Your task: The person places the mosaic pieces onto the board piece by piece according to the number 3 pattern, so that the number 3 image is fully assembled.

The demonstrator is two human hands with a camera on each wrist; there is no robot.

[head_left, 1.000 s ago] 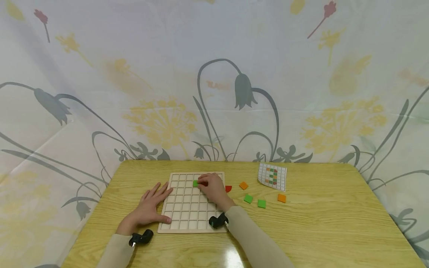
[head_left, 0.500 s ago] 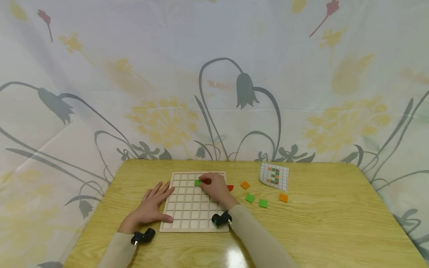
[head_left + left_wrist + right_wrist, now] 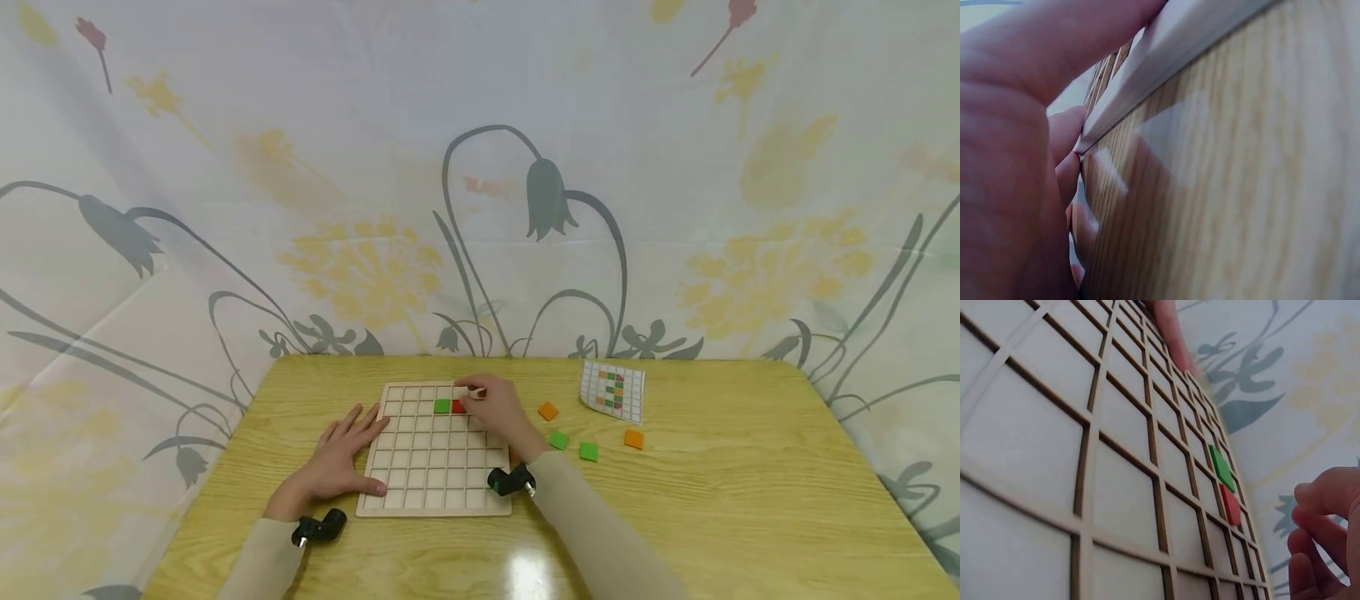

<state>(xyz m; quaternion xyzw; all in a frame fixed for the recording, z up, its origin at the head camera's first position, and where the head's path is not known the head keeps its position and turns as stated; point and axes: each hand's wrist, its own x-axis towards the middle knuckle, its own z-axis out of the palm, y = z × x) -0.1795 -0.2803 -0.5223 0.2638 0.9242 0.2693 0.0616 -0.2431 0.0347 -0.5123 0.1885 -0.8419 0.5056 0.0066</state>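
Observation:
A wooden grid board (image 3: 408,458) lies on the table. In its upper rows a green square tile (image 3: 442,406) sits in a cell, and directly right of it lies a red piece (image 3: 457,407) with a rounded corner. My right hand (image 3: 504,412) is just right of the red piece, over the board's upper right. The right wrist view shows its loosely bent fingers (image 3: 1319,519) apart from the red piece and holding nothing. My left hand (image 3: 337,458) is spread at the board's left edge, thumb and fingertips on the frame.
Right of the board lie an orange tile (image 3: 548,411), a green tile (image 3: 558,440), another green tile (image 3: 588,452) and a second orange tile (image 3: 633,438). Behind them lies a curled paper card (image 3: 612,392) with a coloured grid pattern. A patterned cloth hangs behind the table.
My right hand has let go of the red piece and moved a little right, leaving that piece in view beside the green tile. My left hand stays at the board's edge.

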